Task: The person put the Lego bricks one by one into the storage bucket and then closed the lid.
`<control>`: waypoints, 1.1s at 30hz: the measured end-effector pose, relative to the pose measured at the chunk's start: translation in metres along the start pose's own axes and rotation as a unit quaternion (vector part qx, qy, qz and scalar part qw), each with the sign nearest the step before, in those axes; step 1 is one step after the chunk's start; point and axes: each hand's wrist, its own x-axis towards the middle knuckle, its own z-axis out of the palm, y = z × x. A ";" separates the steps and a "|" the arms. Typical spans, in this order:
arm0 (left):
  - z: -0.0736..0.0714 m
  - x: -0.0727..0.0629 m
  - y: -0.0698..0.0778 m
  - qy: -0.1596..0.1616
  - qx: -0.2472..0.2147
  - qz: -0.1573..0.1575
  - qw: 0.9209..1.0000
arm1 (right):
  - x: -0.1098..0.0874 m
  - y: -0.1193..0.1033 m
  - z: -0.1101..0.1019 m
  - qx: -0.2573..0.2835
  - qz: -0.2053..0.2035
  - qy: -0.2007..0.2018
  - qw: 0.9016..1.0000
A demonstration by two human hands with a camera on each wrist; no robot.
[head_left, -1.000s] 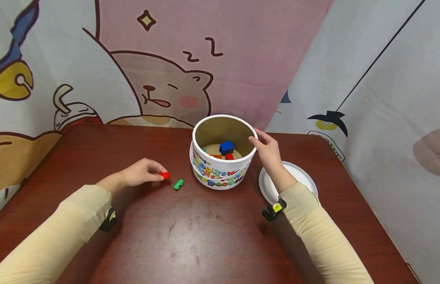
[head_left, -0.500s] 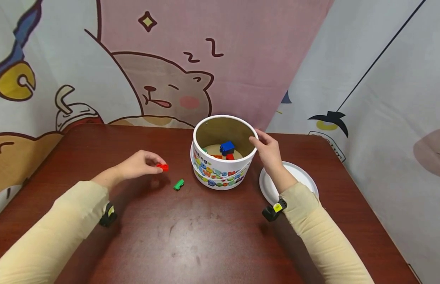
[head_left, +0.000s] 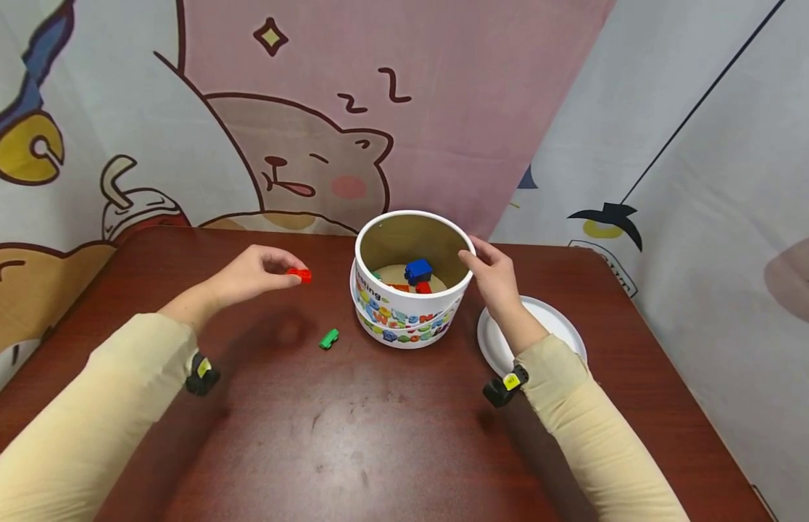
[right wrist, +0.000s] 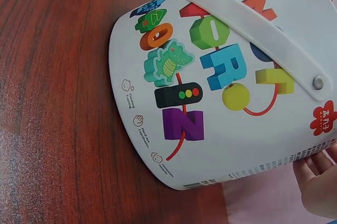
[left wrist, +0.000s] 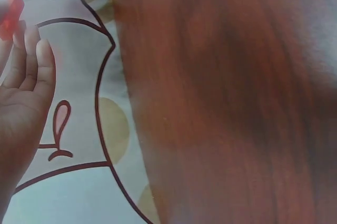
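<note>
Between thumb and fingertips, my left hand (head_left: 257, 273) pinches a small red toy brick (head_left: 300, 275), raised above the table left of the bucket. The same red brick (left wrist: 11, 16) shows at the upper left of the left wrist view, partly cut off. My right hand (head_left: 494, 274) grips the right rim of a white bucket (head_left: 404, 319) printed with colourful letters, thumb over the edge. Inside it lie a blue block (head_left: 417, 271) and some red and orange pieces, partly hidden by the near wall. On the table, left of the bucket, lies a green toy brick (head_left: 329, 338).
A white round lid or plate (head_left: 561, 326) lies right of the bucket, partly beneath my right forearm. The brown table (head_left: 378, 435) meets a cartoon-printed cloth (head_left: 470, 109) at its back edge. A white handle (right wrist: 253, 29) hangs across the bucket's side.
My left hand has lifted the red brick up off the table, away from the green one. The right hand and bucket stay put.
</note>
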 end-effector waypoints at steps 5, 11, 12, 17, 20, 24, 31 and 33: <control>-0.004 0.004 0.012 -0.003 0.002 0.000 1.000 | 0.001 0.000 0.000 -0.001 -0.001 0.000 1.000; -0.004 0.012 0.024 -0.007 0.003 0.008 1.000 | -0.001 -0.001 -0.001 0.001 -0.006 0.002 1.000; -0.004 0.013 0.025 -0.008 0.004 0.010 1.000 | -0.001 -0.001 -0.001 0.001 -0.007 0.002 1.000; -0.002 0.022 0.036 -0.011 0.005 0.019 1.000 | 0.000 -0.001 -0.001 0.008 -0.007 0.001 1.000; 0.000 0.027 0.042 -0.014 -0.002 0.026 1.000 | 0.001 -0.001 -0.001 0.010 -0.006 0.000 1.000; 0.004 0.032 0.050 -0.014 -0.011 0.040 0.999 | 0.000 -0.001 -0.001 0.009 -0.005 -0.001 1.000; 0.009 0.043 0.064 -0.013 -0.007 0.044 0.999 | 0.000 -0.002 -0.001 0.003 -0.008 -0.005 1.000; 0.011 0.047 0.069 -0.011 -0.009 0.045 0.999 | 0.000 -0.001 -0.002 0.006 -0.007 -0.006 1.000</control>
